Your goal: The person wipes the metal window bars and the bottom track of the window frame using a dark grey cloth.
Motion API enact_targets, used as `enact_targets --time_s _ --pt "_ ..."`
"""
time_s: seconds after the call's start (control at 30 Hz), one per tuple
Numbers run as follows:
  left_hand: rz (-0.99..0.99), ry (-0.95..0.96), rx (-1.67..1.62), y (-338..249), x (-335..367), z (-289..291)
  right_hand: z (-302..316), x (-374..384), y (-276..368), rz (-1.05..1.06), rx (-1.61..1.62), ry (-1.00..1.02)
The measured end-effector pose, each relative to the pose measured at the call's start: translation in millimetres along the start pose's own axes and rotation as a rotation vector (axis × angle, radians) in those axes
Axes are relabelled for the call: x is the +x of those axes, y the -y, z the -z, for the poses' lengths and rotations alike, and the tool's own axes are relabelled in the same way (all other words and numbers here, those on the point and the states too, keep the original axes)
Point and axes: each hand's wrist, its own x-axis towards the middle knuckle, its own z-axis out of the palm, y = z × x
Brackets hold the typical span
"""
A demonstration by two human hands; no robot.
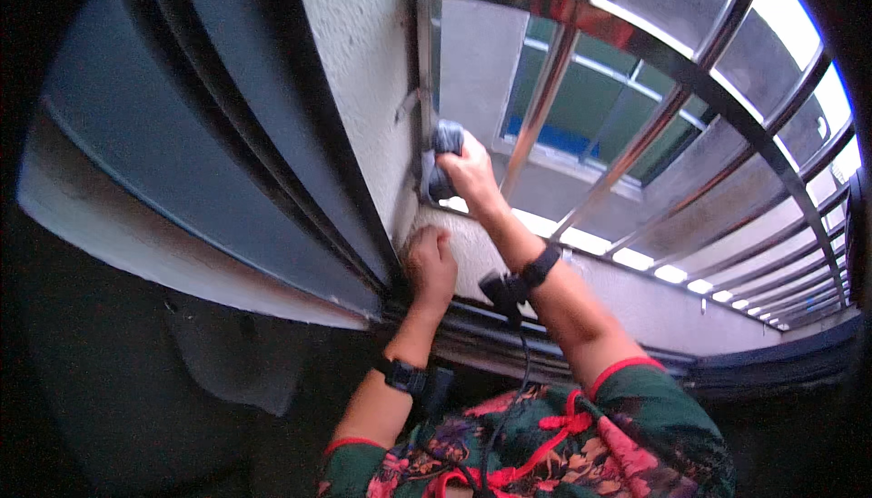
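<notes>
A bunched dark grey cloth is in my right hand, its fingers closed round it. The cloth presses against the upright metal post at the left end of the window grille, close to the bottom corner. Lower and to the left, my left hand is curled into a loose fist by the corner where the rough wall meets the sill. What its fingers hold, if anything, is hidden.
Shiny grille bars curve away to the right, with a building and a green-paned window beyond. A dark window frame stands at my left. Black bands with small devices sit on both forearms; a cable hangs from the right one.
</notes>
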Motion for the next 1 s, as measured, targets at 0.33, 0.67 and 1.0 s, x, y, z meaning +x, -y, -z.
enact_targets --time_s 0.33,0.67,1.0 --pt "0.007 0.009 0.04 -4 1 -6 6 4 45 0.078 -0.134 -0.013" --pt "-0.018 0.039 0.045 -13 3 -13 35 13 24 0.07 0.129 -0.001" --pt "-0.052 0.022 0.108 -16 6 -11 11 -14 -34 -0.115 -0.898 -0.079"
